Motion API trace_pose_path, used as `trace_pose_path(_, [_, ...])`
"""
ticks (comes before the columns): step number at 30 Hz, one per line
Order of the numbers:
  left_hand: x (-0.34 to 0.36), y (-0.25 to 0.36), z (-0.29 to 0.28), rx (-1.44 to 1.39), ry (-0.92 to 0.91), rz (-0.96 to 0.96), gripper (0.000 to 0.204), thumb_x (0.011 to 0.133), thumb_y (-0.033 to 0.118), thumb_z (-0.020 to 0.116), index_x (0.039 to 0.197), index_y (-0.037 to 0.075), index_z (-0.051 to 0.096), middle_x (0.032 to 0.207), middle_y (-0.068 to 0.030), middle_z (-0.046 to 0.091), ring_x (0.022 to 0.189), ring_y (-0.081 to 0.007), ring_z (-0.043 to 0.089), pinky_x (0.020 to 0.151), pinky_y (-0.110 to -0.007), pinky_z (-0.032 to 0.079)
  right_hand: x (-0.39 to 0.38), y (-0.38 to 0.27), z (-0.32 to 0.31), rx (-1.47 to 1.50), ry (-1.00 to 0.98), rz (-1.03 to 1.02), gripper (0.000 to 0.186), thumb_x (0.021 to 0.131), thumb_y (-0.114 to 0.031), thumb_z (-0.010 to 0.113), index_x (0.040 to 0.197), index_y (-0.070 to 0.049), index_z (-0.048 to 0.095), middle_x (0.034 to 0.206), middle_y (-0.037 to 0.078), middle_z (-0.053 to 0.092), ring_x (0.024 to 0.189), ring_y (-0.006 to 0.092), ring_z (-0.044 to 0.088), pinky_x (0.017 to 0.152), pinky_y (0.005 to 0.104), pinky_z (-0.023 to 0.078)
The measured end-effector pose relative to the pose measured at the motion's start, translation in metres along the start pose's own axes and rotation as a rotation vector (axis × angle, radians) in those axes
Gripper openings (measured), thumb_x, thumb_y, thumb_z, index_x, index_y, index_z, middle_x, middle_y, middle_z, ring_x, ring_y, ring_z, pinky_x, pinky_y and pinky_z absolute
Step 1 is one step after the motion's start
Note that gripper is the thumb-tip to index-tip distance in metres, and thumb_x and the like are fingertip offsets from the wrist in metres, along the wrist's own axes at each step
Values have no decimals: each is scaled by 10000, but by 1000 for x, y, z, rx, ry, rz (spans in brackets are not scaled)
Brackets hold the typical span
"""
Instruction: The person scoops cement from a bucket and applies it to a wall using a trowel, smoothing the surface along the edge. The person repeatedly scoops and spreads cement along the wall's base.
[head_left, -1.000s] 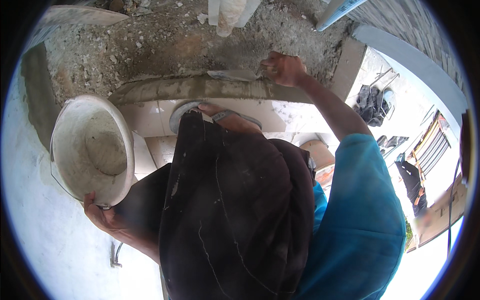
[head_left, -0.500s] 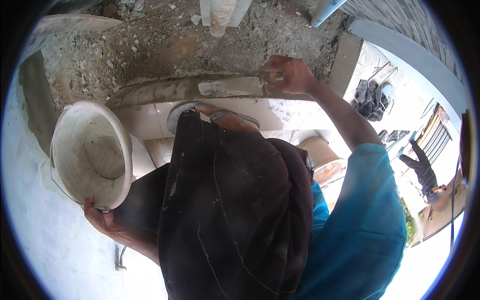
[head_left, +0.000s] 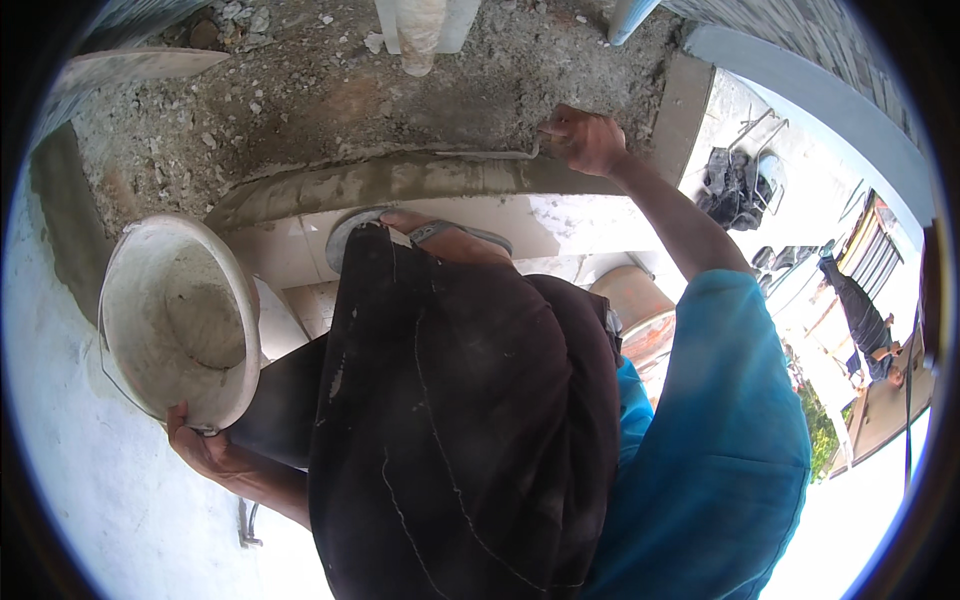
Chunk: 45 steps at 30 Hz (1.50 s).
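My left hand grips the lower rim of a pale, cement-stained bucket. The bucket is tilted, its mouth turned toward me, with a thin grey residue inside. Up at the right, my right hand is closed round the handle of a trowel. Its thin blade is seen nearly edge-on, pointing left. Just below the blade runs a band of wet grey mortar along the edge of the raised step. Whether the blade touches the mortar or the soil behind it, I cannot tell.
Rough soil and rubble lie beyond the mortar band. My sandalled foot rests on the tiled step. A post and a blue pipe stand at the far side. Another bucket is behind my leg; a person is far right.
The trowel has lifted off the mortar band and turned from flat to edge-on, my right hand shifting slightly right. My left hand still holds the bucket.
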<state>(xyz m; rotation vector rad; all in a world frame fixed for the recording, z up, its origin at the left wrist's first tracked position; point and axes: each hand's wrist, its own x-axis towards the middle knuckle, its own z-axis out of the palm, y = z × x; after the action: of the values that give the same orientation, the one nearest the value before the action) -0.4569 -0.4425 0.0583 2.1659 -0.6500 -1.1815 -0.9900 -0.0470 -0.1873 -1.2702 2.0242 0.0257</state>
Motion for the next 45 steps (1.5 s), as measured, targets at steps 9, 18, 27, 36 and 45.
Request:
trace_pose_path(9, [-2, -1, 6, 28, 32, 23, 646, 867, -3, 544, 1475, -110, 355, 1399, -280, 531, 1227, -416, 610, 1029, -564, 562, -35, -17, -25, 36, 35, -44, 329, 864, -264, 685, 1189, -253, 735, 1080, 26, 661, 894, 273, 716, 760, 428, 589])
trace_pose_path(18, [11, -4, -12, 5, -31, 30, 659, 854, -21, 548, 1478, -102, 351, 1408, -273, 524, 1251, -422, 589, 1062, -578, 530, -33, 35, -48, 77, -84, 60, 327, 856, -308, 676, 1170, -267, 758, 1113, 21, 685, 987, 259, 704, 851, 437, 576])
trace_pose_path(27, [22, -7, -20, -108, -76, -96, 669, 843, -26, 552, 1483, -83, 370, 1404, -269, 533, 1252, -424, 589, 1056, -597, 524, -49, 68, -18, -77, -118, 182, 333, 870, -318, 684, 1196, -305, 748, 1143, 22, 653, 1034, 274, 690, 901, 455, 567])
trace_pose_path(36, [4, -4, -2, 32, -32, 17, 650, 865, -7, 558, 1478, -103, 364, 1410, -275, 526, 1261, -419, 583, 1068, -574, 519, -80, 67, 0, -113, -98, 300, 341, 872, -302, 692, 1210, -280, 734, 1085, 46, 631, 944, 294, 696, 810, 438, 580])
trace_pose_path(45, [21, -8, -17, 67, -33, 26, 637, 883, 6, 564, 1481, -96, 371, 1415, -253, 532, 1265, -407, 579, 1068, -576, 514, -109, 8, -65, -53, 68, -37, 374, 841, -205, 725, 1215, -201, 720, 1027, 90, 611, 874, 318, 666, 782, 455, 553])
